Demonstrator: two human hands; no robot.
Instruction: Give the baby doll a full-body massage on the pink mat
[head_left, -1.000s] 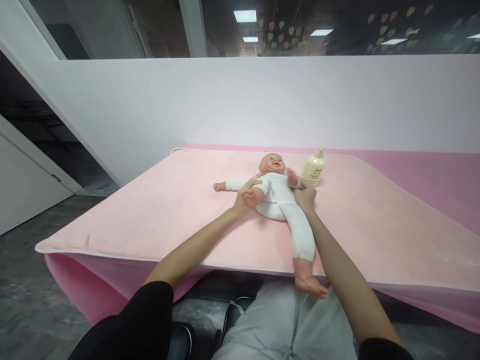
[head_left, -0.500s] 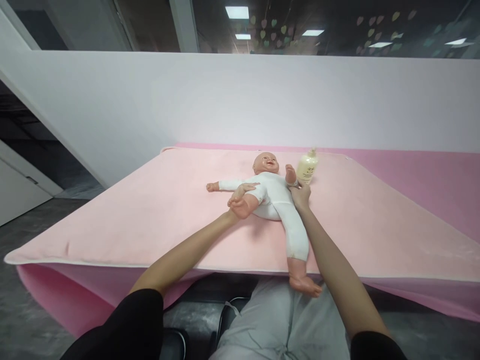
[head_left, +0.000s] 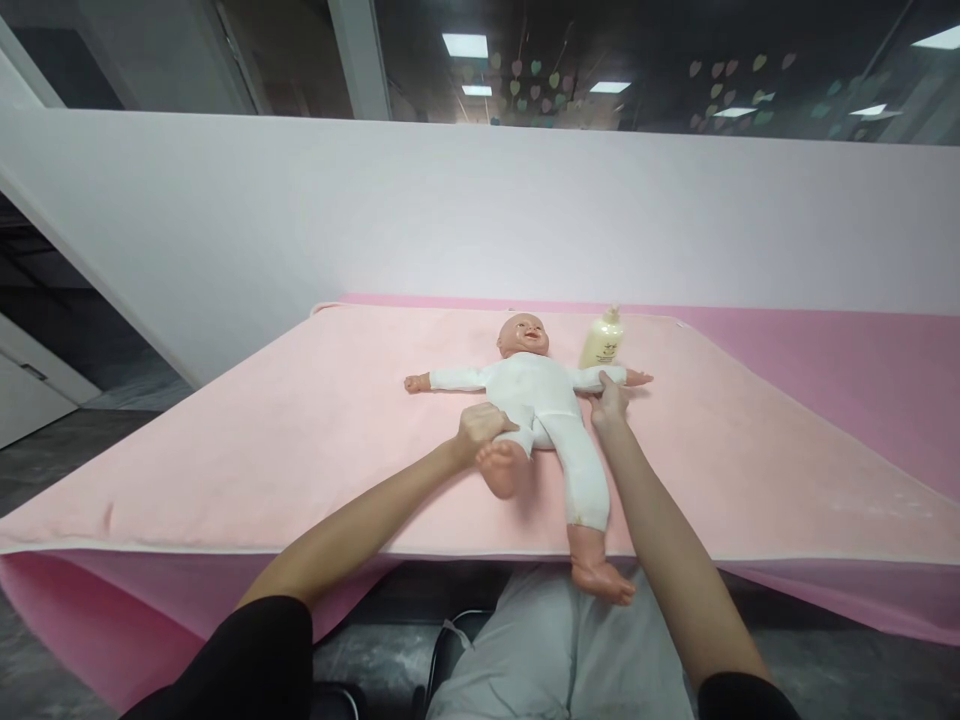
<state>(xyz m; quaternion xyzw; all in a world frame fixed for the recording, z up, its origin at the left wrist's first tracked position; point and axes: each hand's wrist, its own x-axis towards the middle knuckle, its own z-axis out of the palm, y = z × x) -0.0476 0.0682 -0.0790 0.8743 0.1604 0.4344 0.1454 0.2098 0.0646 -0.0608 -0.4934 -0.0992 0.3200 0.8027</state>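
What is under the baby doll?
The baby doll lies on its back on a pink mat. One foot pokes past the mat's near edge, over the person's lap. The mat under its body is hidden.

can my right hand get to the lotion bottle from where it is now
Probably yes. The right hand rests on the doll's arm, and the lotion bottle stands upright just behind that arm on the pink mat. Only the low arm lies between them.
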